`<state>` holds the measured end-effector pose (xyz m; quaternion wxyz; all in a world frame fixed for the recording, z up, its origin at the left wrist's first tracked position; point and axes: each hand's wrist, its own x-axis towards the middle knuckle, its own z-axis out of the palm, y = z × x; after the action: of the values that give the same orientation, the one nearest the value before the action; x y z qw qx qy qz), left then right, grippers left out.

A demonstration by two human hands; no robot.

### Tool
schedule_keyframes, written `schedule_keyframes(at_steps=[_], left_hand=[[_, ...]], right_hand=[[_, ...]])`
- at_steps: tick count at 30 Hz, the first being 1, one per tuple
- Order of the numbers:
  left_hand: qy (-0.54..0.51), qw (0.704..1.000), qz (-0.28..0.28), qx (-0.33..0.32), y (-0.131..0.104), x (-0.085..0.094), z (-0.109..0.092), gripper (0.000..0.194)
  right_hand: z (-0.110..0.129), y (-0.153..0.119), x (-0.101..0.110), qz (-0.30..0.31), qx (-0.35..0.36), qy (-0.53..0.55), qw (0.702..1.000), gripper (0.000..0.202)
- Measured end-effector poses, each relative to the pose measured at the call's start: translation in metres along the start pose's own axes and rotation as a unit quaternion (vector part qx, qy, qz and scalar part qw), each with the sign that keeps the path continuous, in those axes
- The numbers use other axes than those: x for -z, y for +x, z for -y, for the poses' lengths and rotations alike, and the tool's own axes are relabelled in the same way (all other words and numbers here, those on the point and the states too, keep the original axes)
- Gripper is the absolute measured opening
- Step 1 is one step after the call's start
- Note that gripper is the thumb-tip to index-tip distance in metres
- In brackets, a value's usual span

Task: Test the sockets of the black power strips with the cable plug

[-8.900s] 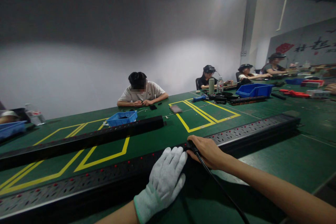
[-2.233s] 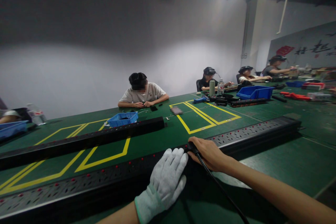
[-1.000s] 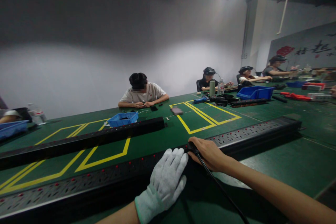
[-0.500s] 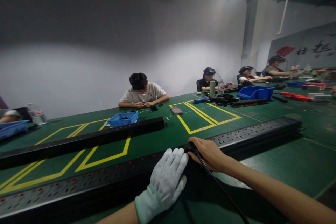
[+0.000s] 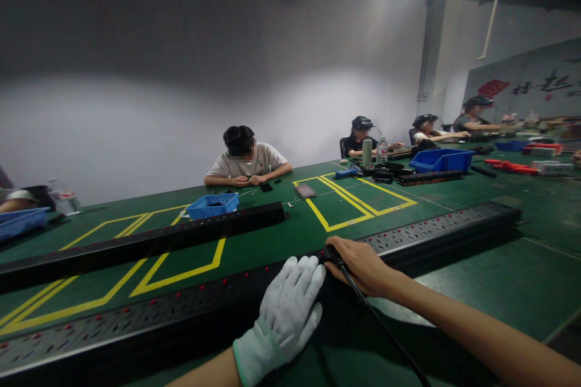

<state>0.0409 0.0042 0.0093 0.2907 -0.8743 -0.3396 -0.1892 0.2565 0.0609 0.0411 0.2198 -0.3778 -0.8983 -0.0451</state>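
Note:
A long black power strip [image 5: 195, 297] with rows of sockets and red dots runs across the green table in front of me. My left hand [image 5: 290, 302], in a white glove with a green cuff, lies flat on the strip, its fingers stretched out. Just right of it, my bare right hand [image 5: 358, 263] is closed around a black plug at the strip's sockets. From that grip a black power cord [image 5: 379, 320] trails down toward the bottom edge. My fingers cover most of the plug, so how deep it sits cannot be seen.
Another black strip [image 5: 149, 240] lies farther left, beside a small blue bin [image 5: 213, 205]. Yellow tape [image 5: 347, 224] marks the table [image 5: 263, 236]. A person [image 5: 247, 160] leans on the far side. A larger blue bin [image 5: 440, 161], a green bottle [image 5: 367, 153] and more people are at right.

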Motion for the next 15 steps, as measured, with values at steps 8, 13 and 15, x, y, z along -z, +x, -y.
schedule_keyframes(at_steps=[8, 13, 15], left_hand=[[-0.002, 1.000, -0.010, 0.006, -0.0003, -0.0007, -0.0008, 0.055], [0.004, 1.000, 0.004, -0.002, -0.0001, -0.0011, 0.0008, 0.057], [0.006, 1.000, 0.008, -0.006, -0.0004, -0.0007, 0.0010, 0.058]], right_hand=[[0.0004, 0.0004, 0.0001, -0.003, 0.001, 0.000, 1.000, 0.023], [0.0005, 0.0001, 0.0004, -0.007, 0.001, 0.001, 1.000, 0.023], [0.0004, -0.0001, 0.0002, -0.008, 0.004, 0.002, 1.000, 0.024]])
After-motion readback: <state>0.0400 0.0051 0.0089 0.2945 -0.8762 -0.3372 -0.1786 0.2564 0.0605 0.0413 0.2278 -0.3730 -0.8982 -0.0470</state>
